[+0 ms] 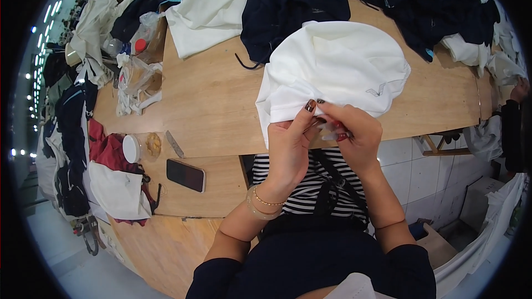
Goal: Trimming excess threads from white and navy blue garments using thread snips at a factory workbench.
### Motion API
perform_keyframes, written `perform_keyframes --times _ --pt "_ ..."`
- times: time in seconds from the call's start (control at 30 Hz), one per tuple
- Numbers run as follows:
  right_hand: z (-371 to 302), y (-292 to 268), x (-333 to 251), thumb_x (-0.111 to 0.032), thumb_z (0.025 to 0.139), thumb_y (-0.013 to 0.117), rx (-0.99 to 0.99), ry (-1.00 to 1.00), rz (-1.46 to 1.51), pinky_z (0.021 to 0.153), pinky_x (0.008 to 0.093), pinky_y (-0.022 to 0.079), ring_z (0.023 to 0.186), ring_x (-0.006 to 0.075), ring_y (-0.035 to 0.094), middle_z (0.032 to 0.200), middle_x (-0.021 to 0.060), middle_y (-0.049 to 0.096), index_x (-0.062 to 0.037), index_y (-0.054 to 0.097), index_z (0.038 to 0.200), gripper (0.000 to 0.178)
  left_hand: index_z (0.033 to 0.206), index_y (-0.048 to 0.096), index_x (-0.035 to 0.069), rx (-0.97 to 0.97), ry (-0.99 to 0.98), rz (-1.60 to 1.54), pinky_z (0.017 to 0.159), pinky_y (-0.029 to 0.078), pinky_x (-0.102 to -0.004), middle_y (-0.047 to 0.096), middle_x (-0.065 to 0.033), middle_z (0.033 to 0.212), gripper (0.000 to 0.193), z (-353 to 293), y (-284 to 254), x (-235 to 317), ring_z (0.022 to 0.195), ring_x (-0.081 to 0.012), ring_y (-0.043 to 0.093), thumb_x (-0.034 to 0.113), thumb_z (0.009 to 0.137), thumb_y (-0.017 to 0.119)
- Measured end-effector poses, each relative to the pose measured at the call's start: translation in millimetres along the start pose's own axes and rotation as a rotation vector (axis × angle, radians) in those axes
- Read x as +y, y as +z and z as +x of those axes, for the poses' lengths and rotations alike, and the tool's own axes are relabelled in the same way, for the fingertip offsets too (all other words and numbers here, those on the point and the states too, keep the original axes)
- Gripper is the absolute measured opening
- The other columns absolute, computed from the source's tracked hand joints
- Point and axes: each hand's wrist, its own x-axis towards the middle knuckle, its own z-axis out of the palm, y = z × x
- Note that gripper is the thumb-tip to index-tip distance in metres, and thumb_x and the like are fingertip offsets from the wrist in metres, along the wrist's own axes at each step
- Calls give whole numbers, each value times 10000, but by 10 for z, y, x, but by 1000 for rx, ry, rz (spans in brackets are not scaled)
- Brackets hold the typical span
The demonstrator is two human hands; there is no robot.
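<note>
A white garment [343, 61] with a small grey mark lies bunched on the wooden table in front of me, its near edge lifted toward my body. My left hand [291, 149] pinches that edge between thumb and fingers. Close beside it, my right hand [357, 135] has its thumb on the same edge, fingers curled under. Both thumb tips nearly meet at the cloth. Something small, pale and shiny shows below, between the curled fingers; its kind I cannot make out. The cloth and thumbs partly hide the fingertips.
Navy garments [296, 5] and another white garment [208, 11] are piled along the far side. To the left are a phone [186, 175], a knife-like blade [174, 144], a round white-lidded jar [132, 148] and red cloth [108, 144]. A person's dark sleeve [512, 133] shows at far right.
</note>
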Motion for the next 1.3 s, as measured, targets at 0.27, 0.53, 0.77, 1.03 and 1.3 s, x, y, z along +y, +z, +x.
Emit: perform_keyframes --times 0.27,0.53,0.77,1.03,1.3 --pt "-65 -225 -41 95 723 616 -353 298 331 575 208 420 638 86 545 753 43 635 -12 620 898 206 1125 567 -28 66 22 42 809 547 -315 626 -86 1058 263 79 -32 70 893 -159 636 119 910 600" --pt "47 -126 -11 -9 756 705 22 117 2 609 239 445 683 151 555 886 82 615 -7 579 1033 305 1081 584 -62 20 -13 47 805 550 -294 651 -115 985 266 80 -3 122 891 -169 649 147 917 595" --pt "323 -234 132 85 736 584 -3 133 230 576 229 375 661 136 466 752 60 490 47 570 872 142 954 644 3 -90 639 1070 719 477 -258 642 -111 879 182 38 -100 255 815 -192 618 33 782 698" --pt "502 -361 105 -105 884 627 -203 355 464 576 200 321 669 35 370 695 -56 480 15 587 853 131 998 658 -25 -275 614 921 766 467 -242 670 -99 891 211 471 -114 332 810 -168 611 34 797 678" --pt "639 -215 404 -96 895 596 -187 350 340 647 180 359 733 41 435 795 -34 527 14 613 861 117 1000 665 -35 -231 -111 311 673 461 -190 670 -23 885 257 480 -263 324 755 -44 582 196 947 566"
